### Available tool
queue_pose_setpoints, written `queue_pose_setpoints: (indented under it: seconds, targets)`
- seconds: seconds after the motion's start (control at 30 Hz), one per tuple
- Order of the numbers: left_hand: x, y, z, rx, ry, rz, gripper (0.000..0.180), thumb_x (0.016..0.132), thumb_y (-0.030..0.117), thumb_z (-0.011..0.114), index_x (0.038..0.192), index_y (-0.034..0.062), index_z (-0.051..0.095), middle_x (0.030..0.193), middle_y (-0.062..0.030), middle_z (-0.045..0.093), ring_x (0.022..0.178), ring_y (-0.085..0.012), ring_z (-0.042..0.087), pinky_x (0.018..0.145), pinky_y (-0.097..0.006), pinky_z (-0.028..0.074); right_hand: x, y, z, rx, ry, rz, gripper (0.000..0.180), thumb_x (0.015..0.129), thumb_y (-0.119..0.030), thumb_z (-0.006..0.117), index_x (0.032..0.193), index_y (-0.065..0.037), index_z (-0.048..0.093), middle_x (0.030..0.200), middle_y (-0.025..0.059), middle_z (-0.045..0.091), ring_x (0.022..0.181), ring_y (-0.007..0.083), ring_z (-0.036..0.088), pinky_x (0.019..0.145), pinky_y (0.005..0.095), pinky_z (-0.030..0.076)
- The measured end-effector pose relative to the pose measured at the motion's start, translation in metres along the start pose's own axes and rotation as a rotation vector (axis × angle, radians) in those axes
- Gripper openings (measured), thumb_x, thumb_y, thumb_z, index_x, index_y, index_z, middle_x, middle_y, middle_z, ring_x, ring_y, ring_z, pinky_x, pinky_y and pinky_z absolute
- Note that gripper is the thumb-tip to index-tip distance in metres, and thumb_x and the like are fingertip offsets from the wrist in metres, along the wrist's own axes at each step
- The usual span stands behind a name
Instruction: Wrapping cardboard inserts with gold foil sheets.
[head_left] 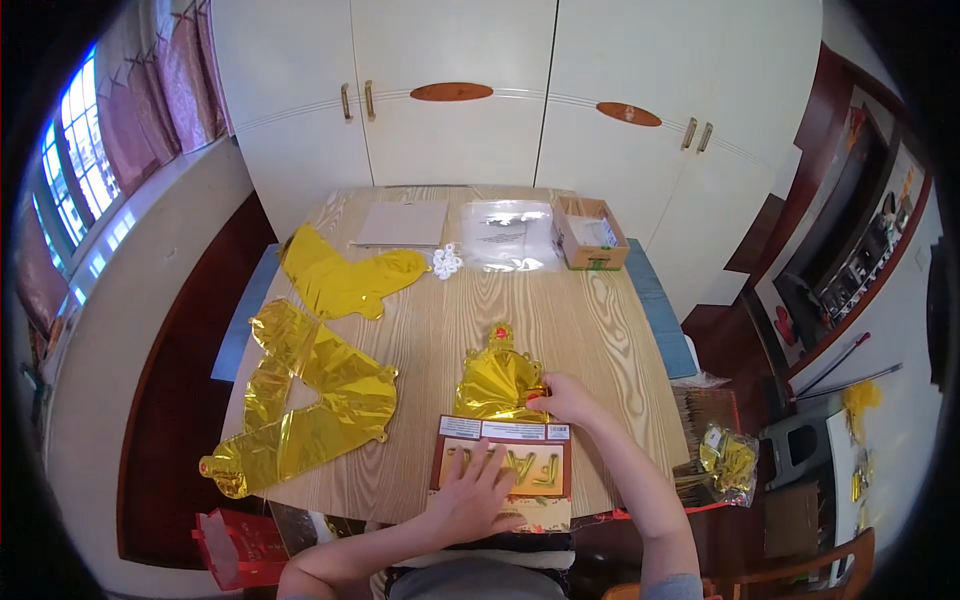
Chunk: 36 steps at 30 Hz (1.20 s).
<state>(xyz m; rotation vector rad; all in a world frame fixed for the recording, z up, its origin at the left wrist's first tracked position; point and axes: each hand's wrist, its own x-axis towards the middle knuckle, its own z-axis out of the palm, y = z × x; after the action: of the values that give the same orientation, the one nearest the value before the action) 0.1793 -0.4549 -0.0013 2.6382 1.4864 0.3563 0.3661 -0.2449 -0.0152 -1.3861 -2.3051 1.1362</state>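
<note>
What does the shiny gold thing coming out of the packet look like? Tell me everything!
The gold foil balloon is flat, uninflated and crinkly, shiny like metal foil. It has a small neck at its far end with a red dot. It lies on the wooden table, its near end tucked in the flat packet. The right hand pinches its right edge; the left hand presses the packet.

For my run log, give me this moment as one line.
left hand: flat on red packet | right hand: pinching folded gold foil balloon | wooden table: two gold balloons spread left
</note>
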Motion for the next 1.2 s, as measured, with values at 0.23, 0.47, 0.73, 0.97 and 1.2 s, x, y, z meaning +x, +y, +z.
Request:
queue_pose_setpoints:
  seconds: [0.23,0.47,0.73,0.97,1.2]
  targets:
    - [0.011,0.004,-0.006,0.024,-0.043,-0.087,0.081,0.082,0.073,0.052,0.144,0.0225,0.045,0.148,-0.0253,0.035,0.135,-0.0572,0.026,0.099,-0.079,0.020,-0.006,-0.013,-0.004,-0.038,0.012,-0.014,0.034,0.077,-0.019,0.077,0.102,0.002,0.068,0.090,0.0156,0.071,0.083,0.0232,0.068,0.077,0.0347,0.052]
    - [0.012,0.003,-0.005,0.025,-0.044,-0.094,0.081,0.080,0.074,0.052,0.143,0.0247,0.046,0.149,-0.0234,0.035,0.135,-0.0576,0.025,0.099,-0.080,0.019,-0.004,-0.013,-0.010,0.051,-0.037,0.007,0.035,0.079,-0.021,0.077,0.104,0.002,0.067,0.090,0.0127,0.070,0.082,0.0199,0.066,0.076,0.0336,0.052]
    - [0.012,0.003,-0.007,0.033,-0.023,-0.079,0.079,0.080,0.074,0.052,0.142,0.0253,0.047,0.148,-0.0222,0.036,0.135,-0.0567,0.027,0.097,-0.080,0.020,0.011,-0.005,-0.002,0.395,-0.017,-0.039,0.029,0.082,-0.013,0.072,0.107,0.002,0.067,0.092,0.0117,0.071,0.083,0.0183,0.066,0.077,0.0321,0.052]
    - [0.013,0.001,-0.005,0.036,-0.045,-0.087,0.080,0.080,0.075,0.051,0.143,0.0257,0.046,0.149,-0.0220,0.036,0.135,-0.0564,0.026,0.098,-0.080,0.018,0.011,-0.006,-0.002,0.377,-0.043,-0.024,0.025,0.085,-0.009,0.070,0.108,0.000,0.068,0.091,0.0082,0.071,0.083,0.0127,0.065,0.076,0.0292,0.051]
    - [0.013,0.001,-0.007,0.037,-0.062,-0.095,0.081,0.080,0.075,0.050,0.144,0.0263,0.045,0.149,-0.0224,0.035,0.136,-0.0563,0.025,0.099,-0.080,0.016,-0.005,-0.027,-0.009,0.438,-0.081,-0.058,0.016,0.087,-0.013,0.070,0.097,-0.001,0.064,0.092,0.0096,0.071,0.082,0.0113,0.063,0.073,0.0268,0.050]
